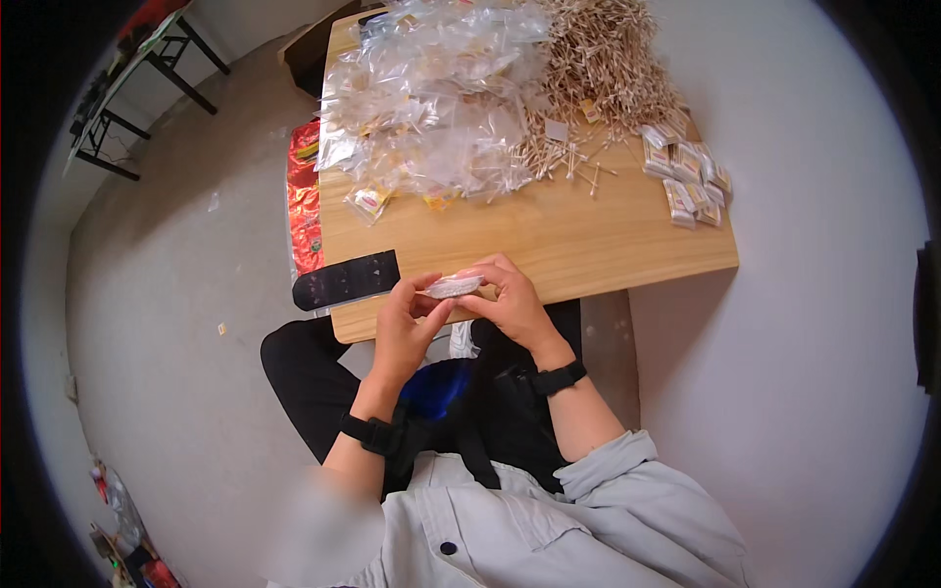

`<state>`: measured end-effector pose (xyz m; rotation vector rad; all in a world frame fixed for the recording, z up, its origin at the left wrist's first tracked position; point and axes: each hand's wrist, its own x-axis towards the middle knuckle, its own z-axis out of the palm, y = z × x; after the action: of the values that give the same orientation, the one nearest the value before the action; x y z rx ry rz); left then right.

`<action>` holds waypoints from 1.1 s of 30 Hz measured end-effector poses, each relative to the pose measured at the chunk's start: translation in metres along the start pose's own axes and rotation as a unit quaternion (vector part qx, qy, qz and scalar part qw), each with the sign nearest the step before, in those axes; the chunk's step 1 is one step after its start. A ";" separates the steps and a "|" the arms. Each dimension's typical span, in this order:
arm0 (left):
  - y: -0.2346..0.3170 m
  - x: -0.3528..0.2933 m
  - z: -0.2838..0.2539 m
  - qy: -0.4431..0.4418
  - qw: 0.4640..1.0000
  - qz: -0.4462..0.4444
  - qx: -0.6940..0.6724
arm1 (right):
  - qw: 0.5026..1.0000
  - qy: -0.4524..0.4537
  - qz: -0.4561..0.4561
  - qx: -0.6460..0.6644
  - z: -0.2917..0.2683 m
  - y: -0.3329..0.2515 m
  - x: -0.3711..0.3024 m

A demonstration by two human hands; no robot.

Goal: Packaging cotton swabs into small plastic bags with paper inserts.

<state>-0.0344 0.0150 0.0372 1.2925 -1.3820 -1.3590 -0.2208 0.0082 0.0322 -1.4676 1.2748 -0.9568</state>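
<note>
Far left, a black-legged table (167, 61) stands against the wall, its load too dark to sort out. Lower down on that side, a jumble of clutter at the rim, contents unclear. On the grey floor (167, 265), a small yellowish scrap (222, 329).

Next, along the left edge of the wood-topped counter (588, 235): a shiny red sheet (305, 211), below the counter's top. Near the front left corner a flat black object (348, 280) lies aslant, rounded end jutting past the edge. Behind it, toward the far side, a broad mound of clear plastic bags (431, 98), some showing yellow print.

Left hand (400, 325): fingers and thumb closed on the left end of a small white bundle (454, 287). Bundle is held over the counter's near edge, between both hands; its face shows many white tips packed close. Right hand (512, 304): pinches the right end of the same bundle, thumb below, fingers above. Black band on each wrist.

Right of the bags and touching them, a big heap of loose cotton swabs (613, 59), strays spilling toward the near side. Far right on the counter, a cluster of small clear-wrapped packs (688, 176), piled by the right edge. Beyond, a pale wall (804, 294).
</note>
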 end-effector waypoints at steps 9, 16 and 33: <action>-0.003 0.004 0.003 -0.006 0.995 -0.045 -0.088 | 0.999 0.006 -0.042 0.018 0.001 -0.003 0.000; -0.016 0.009 0.001 -0.013 0.996 -0.029 -0.085 | 0.991 -0.007 -0.004 0.132 0.008 0.008 0.000; -0.011 0.009 0.007 0.018 0.988 -0.033 -0.147 | 0.966 0.025 0.029 0.256 0.022 0.006 0.001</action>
<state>-0.0411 0.0090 0.0249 1.1659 -1.0734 -1.5120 -0.2012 0.0105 0.0207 -1.0024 0.9994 -1.1834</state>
